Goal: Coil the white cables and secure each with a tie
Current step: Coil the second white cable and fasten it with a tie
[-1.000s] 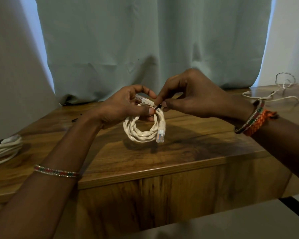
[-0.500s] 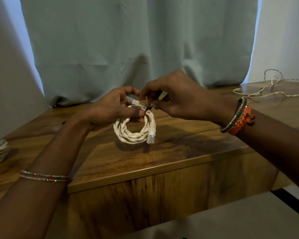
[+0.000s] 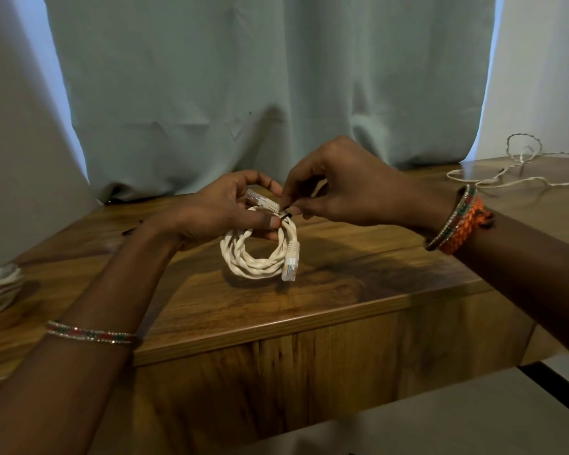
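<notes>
White coiled cable (image 3: 257, 257) gripped by left hand (image 3: 224, 211), right hand (image 3: 349, 188) pinching black tie (image 3: 285, 215).

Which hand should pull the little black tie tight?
Probably the right hand: it already pinches the black tie, while the left hand holds the coiled white cable.

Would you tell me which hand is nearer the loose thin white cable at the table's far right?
Right. The right hand lies left of the loose thin white cable; the left hand is further left.
</notes>
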Motion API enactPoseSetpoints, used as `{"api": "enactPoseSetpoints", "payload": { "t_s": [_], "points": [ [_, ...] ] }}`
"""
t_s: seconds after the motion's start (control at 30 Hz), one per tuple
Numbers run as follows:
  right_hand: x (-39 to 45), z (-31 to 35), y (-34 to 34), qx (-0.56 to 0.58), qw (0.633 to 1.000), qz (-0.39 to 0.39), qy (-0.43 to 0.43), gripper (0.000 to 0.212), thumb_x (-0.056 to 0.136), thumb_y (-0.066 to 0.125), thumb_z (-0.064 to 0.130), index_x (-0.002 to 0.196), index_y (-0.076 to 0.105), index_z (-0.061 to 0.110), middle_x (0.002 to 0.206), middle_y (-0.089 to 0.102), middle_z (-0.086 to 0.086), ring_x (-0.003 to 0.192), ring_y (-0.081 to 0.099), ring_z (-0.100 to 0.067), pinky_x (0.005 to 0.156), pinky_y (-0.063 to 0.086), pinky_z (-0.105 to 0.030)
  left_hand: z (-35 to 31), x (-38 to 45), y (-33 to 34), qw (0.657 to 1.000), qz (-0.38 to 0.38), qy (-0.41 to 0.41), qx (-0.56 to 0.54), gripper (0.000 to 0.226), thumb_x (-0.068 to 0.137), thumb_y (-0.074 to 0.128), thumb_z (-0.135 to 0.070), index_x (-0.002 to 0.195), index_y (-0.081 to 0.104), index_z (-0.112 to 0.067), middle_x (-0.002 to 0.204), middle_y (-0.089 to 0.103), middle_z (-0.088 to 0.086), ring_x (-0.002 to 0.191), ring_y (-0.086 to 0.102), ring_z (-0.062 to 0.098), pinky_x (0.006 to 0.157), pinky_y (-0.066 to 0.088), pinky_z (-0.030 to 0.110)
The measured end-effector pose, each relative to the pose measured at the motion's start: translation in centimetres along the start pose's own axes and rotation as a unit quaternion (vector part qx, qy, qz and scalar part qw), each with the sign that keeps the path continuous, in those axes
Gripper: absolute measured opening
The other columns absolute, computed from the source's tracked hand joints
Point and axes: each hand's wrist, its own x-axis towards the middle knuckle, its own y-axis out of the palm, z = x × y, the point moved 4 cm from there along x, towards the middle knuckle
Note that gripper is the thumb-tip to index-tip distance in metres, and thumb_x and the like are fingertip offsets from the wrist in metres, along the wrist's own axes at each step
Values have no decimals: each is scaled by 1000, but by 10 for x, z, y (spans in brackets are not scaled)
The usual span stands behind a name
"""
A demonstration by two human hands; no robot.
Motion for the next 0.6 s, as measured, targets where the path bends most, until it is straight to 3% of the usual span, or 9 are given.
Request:
{"api": "enactPoseSetpoints", "payload": {
  "t_s": [0.2,0.33,0.6],
  "points": [
    [2,8,2,-41,998,20,-31,12,77,73,7,88,75,12,75,65,11,72,64,-1,67,50,-9,4,1,-1,1000,2,-15,-8,38,69,64,6,102,52,-10,76,71,11,65,70,16,65,59,26],
    [2,5,4,-62,998,15,-24,13,80,72,8,92,73,11,85,72,1,82,63,-5,72,50,-22,6,1,-2,1000,2,-19,-10,43,63,66,0,102,53,-10,80,71,12,68,70,17,68,60,27],
    [1,6,7,-69,997,27,-20,13,82,69,8,93,72,13,89,71,-1,80,66,-8,74,50,-22,4,0,-1,1000,1,-19,5,39,76,59,12,110,52,-6,80,71,10,71,70,16,66,59,25]
  ]
}}
